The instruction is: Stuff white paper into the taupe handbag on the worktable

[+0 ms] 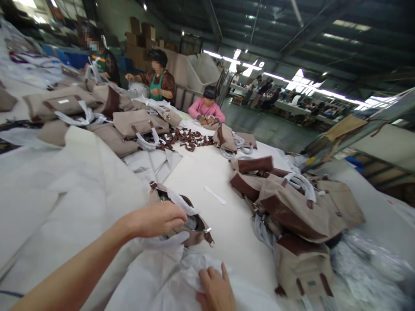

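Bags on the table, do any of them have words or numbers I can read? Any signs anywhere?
None can be read.
Small white tag on a tan bag at far left: too small and blurred.
Small patch on the nearest tan bag at right: too blurred.
Cardboard boxes at the back: no print readable.
The bag under the left hand: no lettering shows.

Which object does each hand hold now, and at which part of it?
The left hand grips the beige handbag at its open top edge. The right hand lies flat on the white wrapping sheet, pressing on it, not gripping.
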